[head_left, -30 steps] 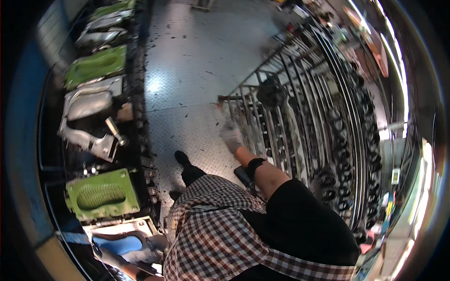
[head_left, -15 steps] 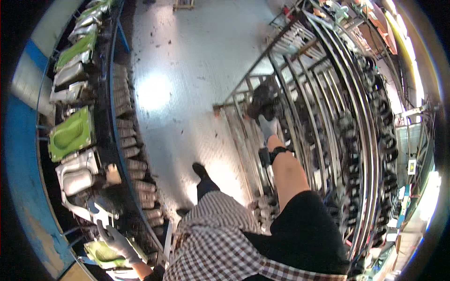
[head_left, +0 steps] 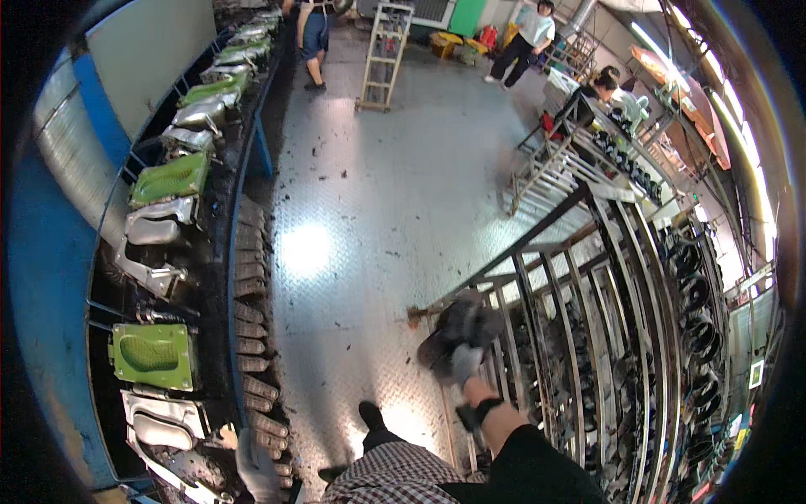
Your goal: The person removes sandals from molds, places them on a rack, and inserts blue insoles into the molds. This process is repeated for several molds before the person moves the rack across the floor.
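My right hand, in a grey glove, grips a dark, blurred object beside the tall metal rack; motion hides its exact kind. Several black shoe-like items fill the rack's shelves. Low on the left, my grey-gloved left hand hangs at the bench edge with fingers stretched out and nothing visible in it. Closest to it on the bench are a silver foot-shaped mould on an opened metal frame and a small tan piece. Farther up lies a green mould plate with a sole-shaped hollow.
More green and silver moulds line the long bench at left. Grey foot-shaped forms stand in a row below its edge. A wheeled ladder-like frame stands on the metal floor. Several people, one in white, are farther away.
The view has tilted up, bringing the far floor and other people in. My right hand has drawn the dark object toward the rack's outer side. My left hand has come off the moulds toward the bench edge.
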Available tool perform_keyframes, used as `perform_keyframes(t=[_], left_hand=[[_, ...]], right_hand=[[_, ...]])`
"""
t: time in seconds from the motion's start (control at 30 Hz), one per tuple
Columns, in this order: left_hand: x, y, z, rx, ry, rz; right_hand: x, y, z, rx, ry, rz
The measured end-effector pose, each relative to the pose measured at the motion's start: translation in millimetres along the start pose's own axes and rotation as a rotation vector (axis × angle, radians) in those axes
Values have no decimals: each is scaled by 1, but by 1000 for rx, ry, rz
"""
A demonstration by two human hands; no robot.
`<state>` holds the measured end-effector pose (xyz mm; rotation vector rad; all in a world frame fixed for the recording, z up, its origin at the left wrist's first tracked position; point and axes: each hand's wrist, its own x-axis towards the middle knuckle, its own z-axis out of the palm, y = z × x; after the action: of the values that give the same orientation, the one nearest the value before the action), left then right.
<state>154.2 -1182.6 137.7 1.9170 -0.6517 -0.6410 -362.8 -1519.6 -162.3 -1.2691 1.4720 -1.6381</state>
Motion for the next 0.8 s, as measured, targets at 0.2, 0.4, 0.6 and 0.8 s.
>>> perform_keyframes(t=[0.2, 0.4, 0.6, 0.8], left_hand=[[12, 48, 36, -180, -237, -26], [49, 32, -2, -407, 471, -162], [5, -1, -109, -638, 938, -294], [11, -29, -166, -682, 1032, -134]], right_hand=[[-161, -252, 257, -57, -1090, 361], [-182, -423, 374, -98, -1787, 301], [-240, -484, 515, -135, -1633, -690], [-321, -529, 572, -500, -1683, -551]])
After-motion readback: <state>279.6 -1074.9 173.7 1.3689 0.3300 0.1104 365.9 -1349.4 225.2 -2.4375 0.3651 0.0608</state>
